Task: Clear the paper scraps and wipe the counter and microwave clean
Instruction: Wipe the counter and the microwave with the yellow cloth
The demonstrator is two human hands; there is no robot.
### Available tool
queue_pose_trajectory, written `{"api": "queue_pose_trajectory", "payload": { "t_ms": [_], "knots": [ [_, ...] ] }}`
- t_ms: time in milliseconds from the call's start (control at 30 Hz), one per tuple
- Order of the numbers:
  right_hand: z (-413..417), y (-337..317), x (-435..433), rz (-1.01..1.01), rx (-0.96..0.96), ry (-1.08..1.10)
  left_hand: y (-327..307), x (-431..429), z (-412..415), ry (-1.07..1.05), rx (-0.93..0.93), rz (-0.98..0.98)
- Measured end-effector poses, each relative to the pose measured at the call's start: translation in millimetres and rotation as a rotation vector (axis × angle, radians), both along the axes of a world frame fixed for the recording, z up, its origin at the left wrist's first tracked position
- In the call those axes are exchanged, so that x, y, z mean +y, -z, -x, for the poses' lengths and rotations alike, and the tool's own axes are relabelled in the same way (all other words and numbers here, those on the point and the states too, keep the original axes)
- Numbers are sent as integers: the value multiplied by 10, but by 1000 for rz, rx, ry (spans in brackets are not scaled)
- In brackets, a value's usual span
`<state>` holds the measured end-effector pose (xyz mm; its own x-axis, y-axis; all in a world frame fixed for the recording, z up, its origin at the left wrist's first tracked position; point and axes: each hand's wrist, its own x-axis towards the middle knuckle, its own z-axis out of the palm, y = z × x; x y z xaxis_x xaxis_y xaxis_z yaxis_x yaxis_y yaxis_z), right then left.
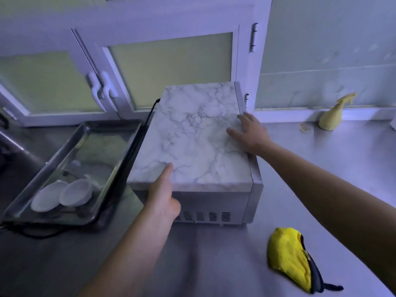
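Head view is showing the microwave (197, 146) sitting in the middle of the steel desk (321, 168), turned so its vented metal side is facing the person. Its top is covered in a smooth white sheet with grey marble veining, boxy and flat, with pale metal showing along the right edge. A black cord (150, 113) is running up at its back left corner.

Both hands are resting on it. The left hand (164, 196) is pressing against the near left corner, thumb lying along the marbled top, fingers wrapping down over the edge and gripping nothing loose. The right hand (249, 132) is lying spread and flat on the right side of the top, fingers splayed, palm near the edge.

A crumpled yellow cloth (289, 260) with a dark trim is lying on the desk near the right forearm, soft and fuzzy, well apart from the microwave. Farther back right, a pale yellow spray bottle (331, 118) is standing against the wall, and a small crumpled paper scrap (304, 127) is lying just beside it.

To the left, a shiny rectangular metal tray (107, 133) is holding two round white bowls (62, 195), tipped on their sides. Behind it all, white framed cabinet doors (167, 69) with frosted panels are standing shut.
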<state>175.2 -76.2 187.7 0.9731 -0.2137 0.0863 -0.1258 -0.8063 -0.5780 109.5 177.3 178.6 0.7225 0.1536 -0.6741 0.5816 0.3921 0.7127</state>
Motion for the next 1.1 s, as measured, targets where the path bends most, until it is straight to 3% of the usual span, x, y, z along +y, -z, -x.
{"api": "queue_pose_trajectory", "payload": {
  "t_ms": [200,300,600,800,1100],
  "knots": [
    [-1003,-46,-139,299,27,0,48,-25,70,-50,-75,-15],
    [-1436,-63,-262,334,48,-9,18,-46,147,49,-138,-46],
    [-2307,-132,-409,368,75,-53,138,-19,113,-67,-126,-8],
    [-2519,-142,-456,374,185,16,222,-3,37,-213,-78,88],
    [-2388,-137,-548,359,197,50,203,46,83,-119,-101,6]
  ]
}}
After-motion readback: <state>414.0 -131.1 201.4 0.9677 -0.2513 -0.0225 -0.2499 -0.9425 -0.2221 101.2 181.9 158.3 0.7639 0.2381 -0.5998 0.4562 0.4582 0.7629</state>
